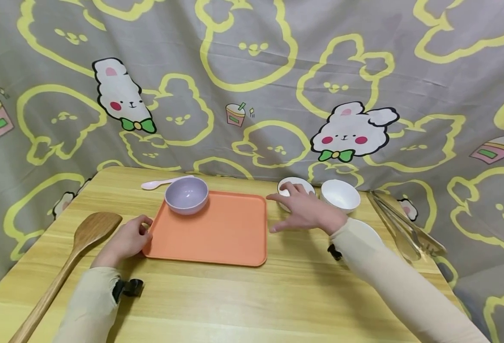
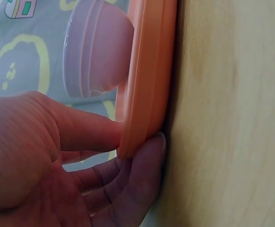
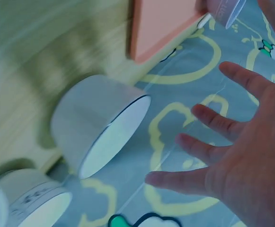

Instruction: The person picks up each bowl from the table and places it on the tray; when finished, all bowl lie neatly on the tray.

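Observation:
My left hand [image 1: 127, 240] pinches the left edge of an orange tray [image 1: 217, 238]. In the left wrist view its thumb [image 2: 87, 130] lies on the rim and a finger [image 2: 148, 165] curls underneath. A purple bowl [image 1: 186, 196] stands on the tray's back left corner. To the tray's right my right hand [image 1: 303, 212] reaches out with fingers spread, holding nothing. It partly hides a white bowl with a dark rim [image 1: 292, 183], which appears apart from the fingers in the right wrist view.
Another white bowl [image 1: 340, 195] stands farther right, and a third white dish [image 1: 365, 233] is partly covered by my right sleeve. Metal utensils [image 1: 402, 228] lie at the right edge. A wooden spatula [image 1: 74, 255] lies at left, a pink spoon [image 1: 157, 183] behind the tray. A patterned curtain [image 1: 252, 95] hangs behind.

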The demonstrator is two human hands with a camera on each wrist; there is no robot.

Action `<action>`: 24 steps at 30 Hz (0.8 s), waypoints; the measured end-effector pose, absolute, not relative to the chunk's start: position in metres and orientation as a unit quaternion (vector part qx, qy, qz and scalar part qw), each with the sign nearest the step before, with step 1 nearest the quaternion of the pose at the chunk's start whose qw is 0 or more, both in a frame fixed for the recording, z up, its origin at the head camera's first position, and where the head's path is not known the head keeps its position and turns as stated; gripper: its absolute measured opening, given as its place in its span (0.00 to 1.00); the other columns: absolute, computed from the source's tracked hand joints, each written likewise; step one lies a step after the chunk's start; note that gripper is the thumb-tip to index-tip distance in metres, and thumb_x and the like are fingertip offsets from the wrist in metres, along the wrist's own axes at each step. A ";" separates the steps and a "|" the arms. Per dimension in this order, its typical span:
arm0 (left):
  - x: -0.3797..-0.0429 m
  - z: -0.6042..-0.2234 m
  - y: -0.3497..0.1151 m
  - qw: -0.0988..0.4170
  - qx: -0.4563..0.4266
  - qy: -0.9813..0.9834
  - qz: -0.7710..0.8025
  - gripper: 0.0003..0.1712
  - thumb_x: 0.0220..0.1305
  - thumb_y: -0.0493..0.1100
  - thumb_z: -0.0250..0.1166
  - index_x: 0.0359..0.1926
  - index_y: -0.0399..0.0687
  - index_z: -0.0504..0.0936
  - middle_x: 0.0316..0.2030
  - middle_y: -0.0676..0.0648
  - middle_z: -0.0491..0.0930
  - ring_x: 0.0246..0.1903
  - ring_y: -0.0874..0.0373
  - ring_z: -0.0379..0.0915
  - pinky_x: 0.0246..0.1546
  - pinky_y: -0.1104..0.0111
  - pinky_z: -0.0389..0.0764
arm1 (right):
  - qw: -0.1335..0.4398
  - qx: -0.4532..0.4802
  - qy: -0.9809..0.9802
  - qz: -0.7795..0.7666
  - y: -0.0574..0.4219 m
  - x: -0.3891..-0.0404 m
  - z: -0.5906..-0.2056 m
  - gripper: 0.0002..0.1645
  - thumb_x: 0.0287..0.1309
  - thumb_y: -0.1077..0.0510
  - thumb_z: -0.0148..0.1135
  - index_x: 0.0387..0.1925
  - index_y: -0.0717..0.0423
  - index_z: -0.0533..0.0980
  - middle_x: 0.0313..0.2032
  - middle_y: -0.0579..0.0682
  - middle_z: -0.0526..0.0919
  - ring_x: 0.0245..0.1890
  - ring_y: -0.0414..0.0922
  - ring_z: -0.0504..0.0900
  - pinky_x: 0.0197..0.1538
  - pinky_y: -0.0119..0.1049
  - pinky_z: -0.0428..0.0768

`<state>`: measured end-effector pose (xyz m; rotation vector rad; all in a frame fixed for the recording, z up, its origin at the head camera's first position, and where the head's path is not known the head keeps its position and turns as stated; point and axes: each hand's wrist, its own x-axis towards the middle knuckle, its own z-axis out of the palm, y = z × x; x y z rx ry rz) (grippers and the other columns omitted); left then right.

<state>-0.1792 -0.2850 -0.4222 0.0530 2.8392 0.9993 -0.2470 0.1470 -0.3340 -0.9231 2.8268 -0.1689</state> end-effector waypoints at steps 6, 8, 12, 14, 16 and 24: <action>-0.178 -0.423 -0.286 0.065 0.023 0.939 0.336 0.20 0.63 0.31 0.57 0.54 0.24 0.68 0.29 0.42 0.75 0.25 0.53 0.72 0.25 0.63 0.74 | 0.074 -0.276 0.955 -0.086 0.176 -0.233 -0.334 0.53 0.42 0.24 0.67 0.69 0.36 0.66 0.67 0.59 0.57 0.65 0.65 0.57 0.56 0.72 0.62; -0.179 -0.424 -0.286 0.066 0.025 0.939 0.337 0.19 0.63 0.31 0.57 0.54 0.24 0.68 0.29 0.42 0.75 0.25 0.53 0.72 0.25 0.63 0.74 | 0.072 -0.264 0.957 -0.091 0.185 -0.229 -0.334 0.53 0.42 0.24 0.67 0.69 0.37 0.66 0.68 0.60 0.56 0.66 0.66 0.54 0.56 0.77 0.56; -0.181 -0.425 -0.285 0.068 0.027 0.937 0.341 0.19 0.63 0.30 0.57 0.54 0.24 0.68 0.29 0.42 0.75 0.24 0.53 0.72 0.24 0.63 0.74 | 0.057 -0.246 0.964 -0.085 0.201 -0.220 -0.337 0.53 0.43 0.24 0.67 0.69 0.39 0.66 0.70 0.61 0.54 0.68 0.68 0.50 0.55 0.80 0.51; -0.182 -0.425 -0.286 0.067 0.030 0.937 0.342 0.20 0.62 0.30 0.56 0.54 0.24 0.68 0.29 0.41 0.75 0.24 0.53 0.72 0.24 0.63 0.75 | 0.046 -0.240 0.967 -0.077 0.208 -0.216 -0.338 0.53 0.43 0.24 0.66 0.69 0.40 0.66 0.70 0.62 0.53 0.68 0.69 0.48 0.54 0.81 0.50; -0.182 -0.424 -0.286 0.066 0.029 0.937 0.343 0.20 0.63 0.31 0.56 0.54 0.24 0.68 0.29 0.41 0.75 0.24 0.53 0.72 0.24 0.63 0.75 | 0.030 -0.235 0.969 -0.066 0.214 -0.212 -0.339 0.54 0.43 0.22 0.65 0.69 0.41 0.67 0.69 0.63 0.54 0.68 0.70 0.49 0.53 0.82 0.50; -0.179 -0.424 -0.287 0.072 0.027 0.935 0.347 0.19 0.63 0.30 0.55 0.54 0.24 0.68 0.30 0.40 0.75 0.25 0.52 0.73 0.24 0.62 0.75 | 0.029 -0.203 0.974 -0.093 0.242 -0.199 -0.343 0.56 0.44 0.20 0.62 0.70 0.43 0.65 0.69 0.65 0.54 0.67 0.70 0.49 0.51 0.83 0.49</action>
